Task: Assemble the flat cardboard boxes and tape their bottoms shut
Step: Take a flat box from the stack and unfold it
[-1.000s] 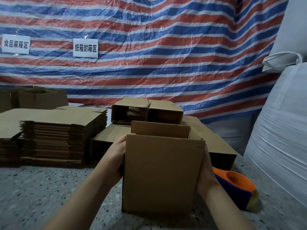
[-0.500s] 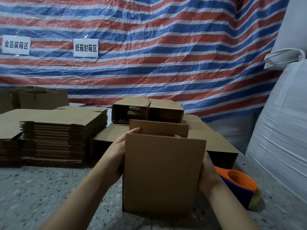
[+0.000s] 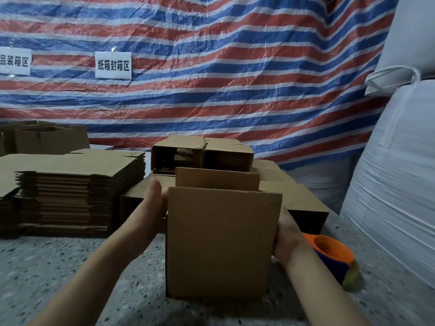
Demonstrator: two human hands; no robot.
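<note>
An opened brown cardboard box [image 3: 221,243] stands upright on the speckled table [image 3: 58,274], its top flaps raised. My left hand [image 3: 150,208] lies against the box's left side near the top, fingers straight and pointing up. On the box's right side, my right hand [image 3: 286,238] presses flat; its fingertips are hidden behind the cardboard. An orange and blue tape dispenser [image 3: 334,252] lies on the table just right of my right wrist.
A tall stack of flat cardboard boxes [image 3: 70,191] sits at the left. Assembled boxes [image 3: 202,156] lie directly behind the held box, with more cardboard [image 3: 296,198] to the right. Big white sacks [image 3: 395,184] close off the right side, and a striped tarp [image 3: 211,78] hangs behind.
My left hand's fingers have come off the box's top left corner and now point straight up beside it. The box and my right hand have barely moved.
</note>
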